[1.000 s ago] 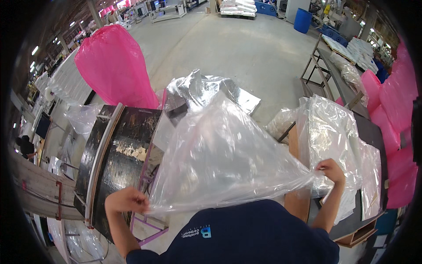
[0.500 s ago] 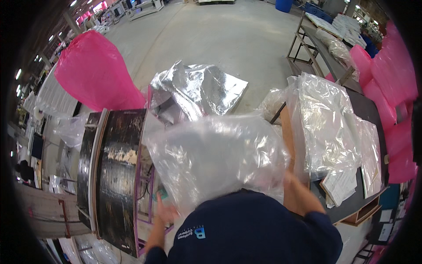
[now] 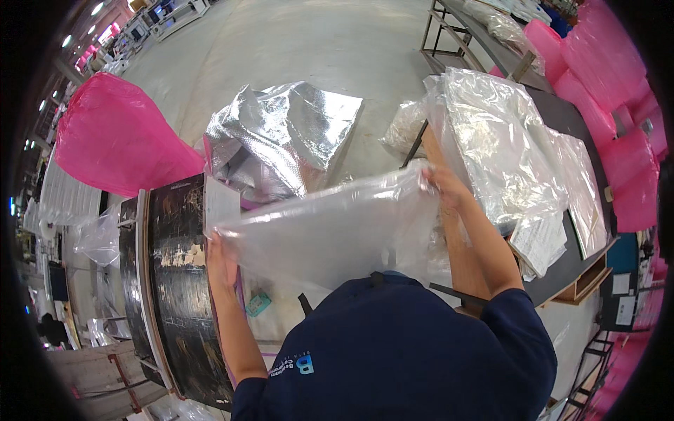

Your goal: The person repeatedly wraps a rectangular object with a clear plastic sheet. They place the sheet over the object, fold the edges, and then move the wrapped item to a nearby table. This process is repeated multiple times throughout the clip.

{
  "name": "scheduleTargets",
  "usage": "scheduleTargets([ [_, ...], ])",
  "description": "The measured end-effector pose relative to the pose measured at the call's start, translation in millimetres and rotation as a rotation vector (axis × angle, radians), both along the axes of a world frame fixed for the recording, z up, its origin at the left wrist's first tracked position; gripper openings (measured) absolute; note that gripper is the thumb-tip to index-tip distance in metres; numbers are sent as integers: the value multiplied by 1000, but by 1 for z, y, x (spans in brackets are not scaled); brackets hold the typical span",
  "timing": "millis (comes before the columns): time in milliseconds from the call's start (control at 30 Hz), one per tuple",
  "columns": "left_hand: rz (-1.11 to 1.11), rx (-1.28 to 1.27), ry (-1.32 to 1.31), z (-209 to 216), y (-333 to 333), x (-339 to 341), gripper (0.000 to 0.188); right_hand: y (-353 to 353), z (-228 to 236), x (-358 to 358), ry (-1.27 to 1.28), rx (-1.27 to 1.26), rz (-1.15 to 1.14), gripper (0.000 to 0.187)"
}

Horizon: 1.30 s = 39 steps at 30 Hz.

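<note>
head view: the clear plastic sheet (image 3: pixel 323 231) now stretches taut along its far edge, farther from our chest than before. our right hand (image 3: pixel 446 188), forearm angled inward, pinches one corner; our left hand (image 3: pixel 222 261) points forward at the other, its grip unclear.

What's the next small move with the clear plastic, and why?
Probably ease the left hand forward a little, level with the right hand: the upper edge of the clear plastic slants between them, lower in view at the left.
</note>
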<state>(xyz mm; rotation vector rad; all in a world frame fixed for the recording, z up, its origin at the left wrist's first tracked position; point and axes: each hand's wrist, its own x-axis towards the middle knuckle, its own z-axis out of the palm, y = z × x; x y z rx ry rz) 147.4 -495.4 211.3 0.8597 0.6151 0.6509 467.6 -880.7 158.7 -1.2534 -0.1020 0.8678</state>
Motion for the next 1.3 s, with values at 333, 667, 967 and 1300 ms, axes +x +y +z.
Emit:
scheduleTargets([
  [333,-117,449,289,-3,48,-3,44,21,15,-17,-174,-24,-256,17],
  [667,-362,527,168,3,55,31,66,10,4,-73,-654,-771,-539,7],
  [967,-172,906,219,23,108,146,39,-29,51,-16,-69,35,-652,24],
  [1300,-1134,1650,463,206,-42,440,17,-193,115,-3,-665,-799,-270,12],
])
